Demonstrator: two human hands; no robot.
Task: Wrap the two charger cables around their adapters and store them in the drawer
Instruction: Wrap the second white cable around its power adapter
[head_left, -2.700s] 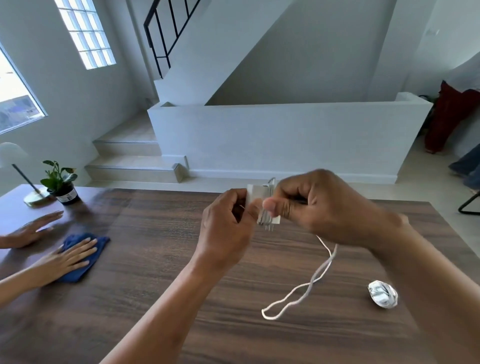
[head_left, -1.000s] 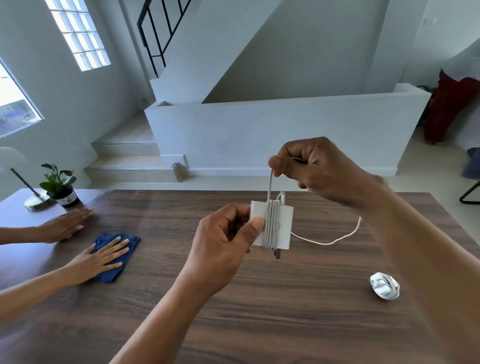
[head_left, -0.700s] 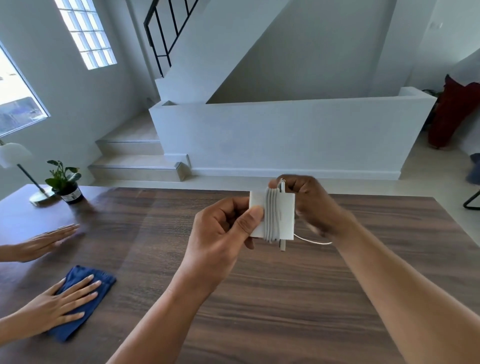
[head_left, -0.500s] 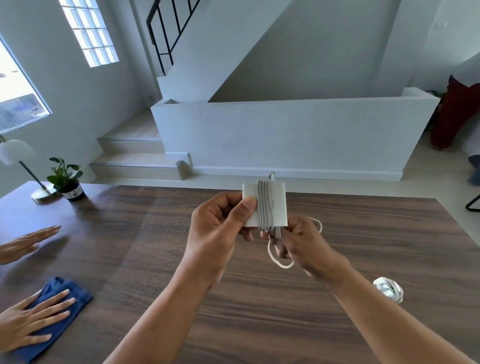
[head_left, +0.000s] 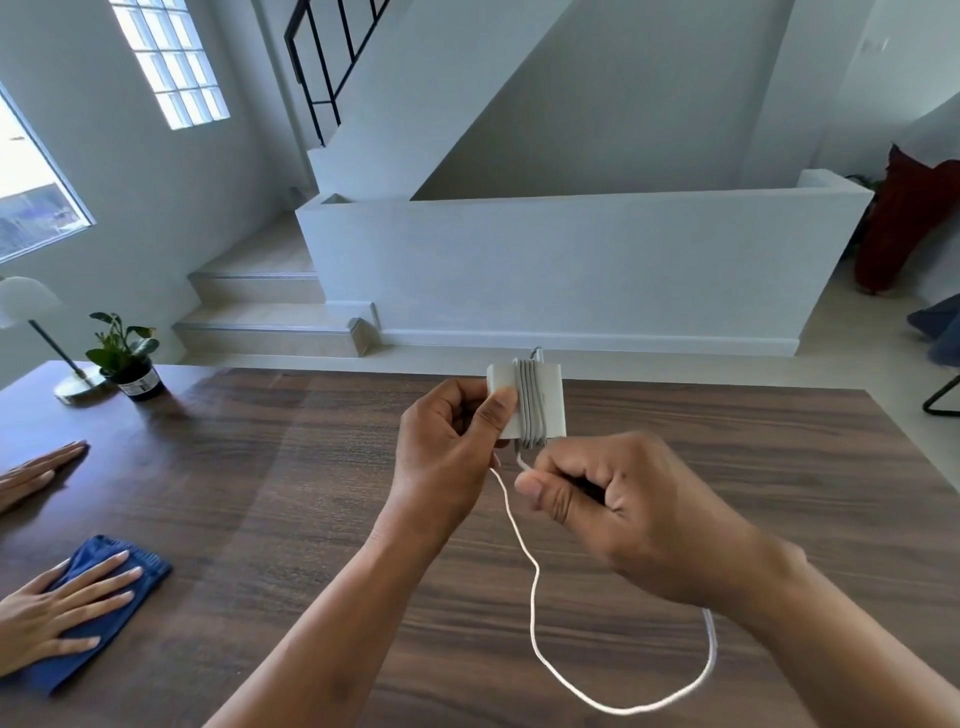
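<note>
A white square adapter (head_left: 550, 397) is held upright above the wooden table (head_left: 260, 493), with several turns of white cable wound round its middle. My left hand (head_left: 447, 441) pinches the adapter's left edge between thumb and fingers. Just below the adapter, my right hand (head_left: 602, 499) is closed on the cable. The loose cable (head_left: 535, 597) hangs down from the adapter and loops under my right forearm. The second charger is hidden behind my right arm.
Another person's two hands rest at the table's left edge, one (head_left: 57, 613) on a blue cloth (head_left: 111, 561), the other (head_left: 36, 467) flat on the wood. A small potted plant (head_left: 127, 358) and a lamp (head_left: 47, 332) stand at the far left corner.
My right hand has carried the cable up over the adapter and down below it, adding turns. The loose cable now hangs in a long loop. The second wrapped charger has passed behind my right arm.
</note>
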